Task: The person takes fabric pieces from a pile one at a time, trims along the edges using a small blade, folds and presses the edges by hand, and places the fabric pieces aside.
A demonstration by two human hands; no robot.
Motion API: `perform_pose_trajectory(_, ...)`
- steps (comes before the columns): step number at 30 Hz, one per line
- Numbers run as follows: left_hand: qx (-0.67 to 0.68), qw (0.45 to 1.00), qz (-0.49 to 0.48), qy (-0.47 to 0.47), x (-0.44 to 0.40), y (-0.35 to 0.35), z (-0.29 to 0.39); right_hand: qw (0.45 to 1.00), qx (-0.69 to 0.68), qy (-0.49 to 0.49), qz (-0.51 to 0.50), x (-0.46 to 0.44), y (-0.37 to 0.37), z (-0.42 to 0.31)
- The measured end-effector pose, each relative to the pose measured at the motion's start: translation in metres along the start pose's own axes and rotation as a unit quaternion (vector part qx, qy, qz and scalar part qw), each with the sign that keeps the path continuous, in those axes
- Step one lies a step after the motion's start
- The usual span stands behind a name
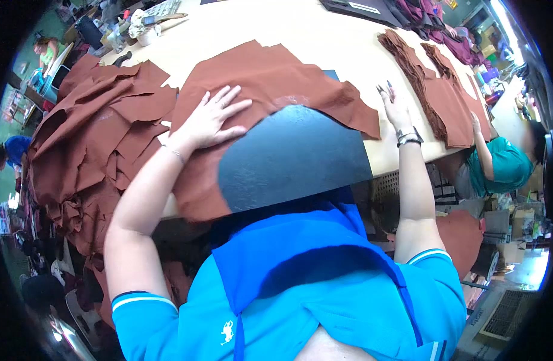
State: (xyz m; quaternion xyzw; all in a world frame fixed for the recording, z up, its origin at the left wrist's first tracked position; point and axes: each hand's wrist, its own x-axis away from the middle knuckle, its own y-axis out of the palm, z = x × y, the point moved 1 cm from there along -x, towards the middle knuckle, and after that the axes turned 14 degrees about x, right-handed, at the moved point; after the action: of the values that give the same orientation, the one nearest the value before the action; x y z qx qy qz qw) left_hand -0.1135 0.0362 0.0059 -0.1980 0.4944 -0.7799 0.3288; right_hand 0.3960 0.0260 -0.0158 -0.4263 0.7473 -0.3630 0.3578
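- The left hand [216, 118] lies palm down on a piece of brown cloth [252, 73], fingers spread and thumb apart; its grip is wide and has hold of nothing
- The brown cloth is on the pale counter [240, 24], in front of the wearer, its curved edge running along the top and left of a smooth dark sheet [294, 159]
- The right hand [398, 109] is raised at the right, apart from that cloth, with a dark watch [409, 137] at its wrist; slim dark tips show by its fingers, too small to identify, so one cannot tell how far its grip is closed or on what
- A heap of brown pieces [102, 135] lies at the left, spilling over the counter's edge
- Layered brown pieces [442, 108] lie at the right, beside a person in a green top [503, 165]
- A brush [165, 18] rests at a white pot [147, 38] at the far left
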Motion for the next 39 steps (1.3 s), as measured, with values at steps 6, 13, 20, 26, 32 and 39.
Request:
perform_pose_trajectory(6, 0.319, 0.796, 0.411, -0.309, -0.087, 0.032, 0.003, 0.976, -0.011, -0.217, -0.031, 0.104, -0.009, -0.159)
perform_pose_trajectory(13, 0.067, 0.983, 0.081, -0.153, -0.030, 0.008, 0.008, 0.948, 0.127, -0.282, -0.068, 0.145, 0.015, -0.165)
perform_pose_trajectory(20, -0.061, 0.952, -0.063, -0.294, 0.044, -0.018, 0.103, 0.905, 0.072, -0.284, -0.307, 0.105, -0.007, -0.153)
perform_pose_trajectory(26, -0.070, 0.992, 0.103, -0.003, 0.032, -0.003, 0.115, 0.881, 0.108, -0.324, -0.329, 0.081, -0.038, -0.160)
perform_pose_trajectory(32, 0.059, 0.994, -0.062, 0.065, -0.051, 0.028, 0.107, 0.890, 0.194, -0.366, -0.189, 0.055, -0.056, -0.160)
perform_pose_trajectory(39, 0.049, 0.989, 0.114, 0.075, -0.057, 0.053, 0.110, 0.880, 0.054, -0.467, -0.071, 0.068, -0.006, -0.158)
